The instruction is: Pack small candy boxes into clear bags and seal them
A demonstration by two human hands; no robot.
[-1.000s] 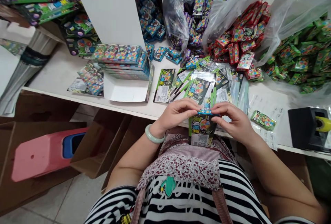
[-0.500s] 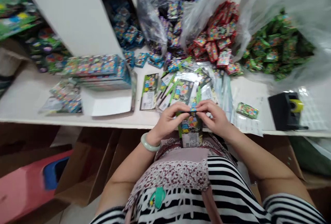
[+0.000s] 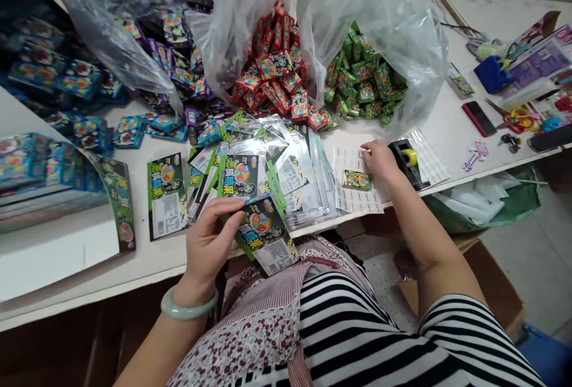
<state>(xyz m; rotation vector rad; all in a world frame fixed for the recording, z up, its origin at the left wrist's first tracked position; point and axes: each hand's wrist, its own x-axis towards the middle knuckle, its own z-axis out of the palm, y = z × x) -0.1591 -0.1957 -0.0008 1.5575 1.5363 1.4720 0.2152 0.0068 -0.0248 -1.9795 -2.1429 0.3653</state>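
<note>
My left hand [image 3: 214, 235], with a pale green bangle at the wrist, pinches the upper left corner of a black-and-green printed candy bag [image 3: 263, 229]. The bag hangs tilted over the table's front edge, and a blue strip shows along its top. My right hand [image 3: 379, 161] lies over the right part of a white sticker sheet [image 3: 370, 202], its fingers bent together; whatever is between the fingertips is hidden. A small green packet [image 3: 357, 180] rests on that sheet. Just right of this hand stands a black tape dispenser [image 3: 409, 164] with yellow tape.
More printed bags [image 3: 239, 175] lie piled mid-table. Behind them are clear plastic bags with purple [image 3: 179, 71], red [image 3: 279, 77] and green packets [image 3: 364, 80]. An open white box [image 3: 53, 250] stands at left. Scissors [image 3: 518, 119] lie far right.
My right hand has let go of the bag's top and moved right to the sticker sheet. My left hand keeps the bag, now tilted. The view has turned right.
</note>
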